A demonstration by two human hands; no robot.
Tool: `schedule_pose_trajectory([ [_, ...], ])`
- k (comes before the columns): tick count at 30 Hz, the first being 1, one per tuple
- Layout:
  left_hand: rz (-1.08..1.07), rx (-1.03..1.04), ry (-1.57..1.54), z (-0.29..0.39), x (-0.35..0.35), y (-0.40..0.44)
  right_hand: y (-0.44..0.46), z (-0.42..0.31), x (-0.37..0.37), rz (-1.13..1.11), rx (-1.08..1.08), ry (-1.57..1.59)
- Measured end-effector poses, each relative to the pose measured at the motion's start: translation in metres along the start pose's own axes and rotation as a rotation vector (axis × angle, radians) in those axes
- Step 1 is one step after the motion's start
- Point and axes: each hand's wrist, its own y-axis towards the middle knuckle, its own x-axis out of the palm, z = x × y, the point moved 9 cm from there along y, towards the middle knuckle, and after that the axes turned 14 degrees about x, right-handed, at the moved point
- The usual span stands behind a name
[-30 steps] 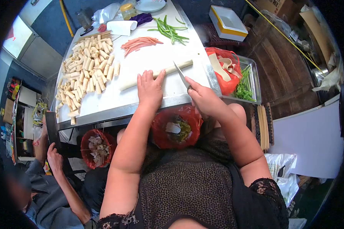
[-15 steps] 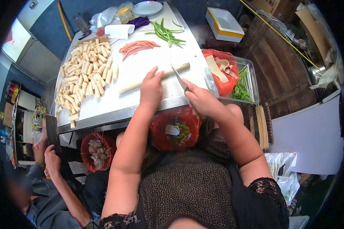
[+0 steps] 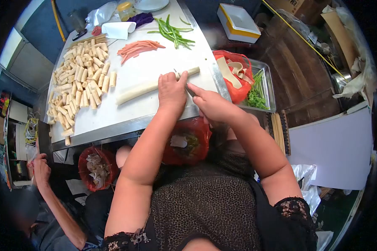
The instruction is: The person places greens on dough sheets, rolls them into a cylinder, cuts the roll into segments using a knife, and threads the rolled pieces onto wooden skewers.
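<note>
Roll (image 3: 139, 90), just one, sits under our left hand (image 3: 172, 93), grip curled over it; our right hand (image 3: 209, 104) clasps one mostly hidden knife (image 3: 191, 92).

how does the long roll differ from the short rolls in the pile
Length: the long roll is far longer than any of the short rolls. Arrangement: the long roll lies by itself, while the short rolls are heaped together. Contact: the left hand is on the long roll; neither hand touches the short rolls. Both are pale and roughly cylindrical.
</note>
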Motion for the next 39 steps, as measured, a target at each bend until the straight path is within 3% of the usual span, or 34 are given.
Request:
schedule_pose_trajectory([
  [3,0.006,-0.007,0.013,-0.001,-0.001,0.001,-0.003,0.002,-0.002,-0.027,0.019,0.008],
  [6,-0.038,-0.007,0.018,-0.004,0.002,-0.002,-0.022,0.028,-0.008,0.044,-0.029,-0.228],
  [9,0.003,0.014,0.065,-0.001,-0.001,-0.002,-0.044,0.047,-0.015,0.023,-0.071,-0.173],
  [12,-0.077,-0.003,0.043,-0.001,0.003,-0.002,-0.049,0.048,-0.029,0.152,-0.05,0.003],
  [15,-0.059,0.0,0.018,-0.002,0.001,-0.002,-0.04,0.035,-0.025,0.093,0.004,0.102],
  [19,-0.04,0.013,0.025,-0.002,0.001,-0.002,-0.019,0.033,-0.023,0.135,-0.088,0.033],
  [24,-0.03,0.027,0.048,0.001,0.001,-0.002,-0.019,0.033,-0.021,0.051,0.043,0.057],
  [30,-0.093,0.021,0.155,0.006,0.005,0.005,-0.012,0.03,-0.026,0.073,0.017,-0.059],
  [39,-0.122,0.039,0.185,0.005,0.006,0.006,0.015,0.015,-0.03,-0.014,0.07,0.017],
])
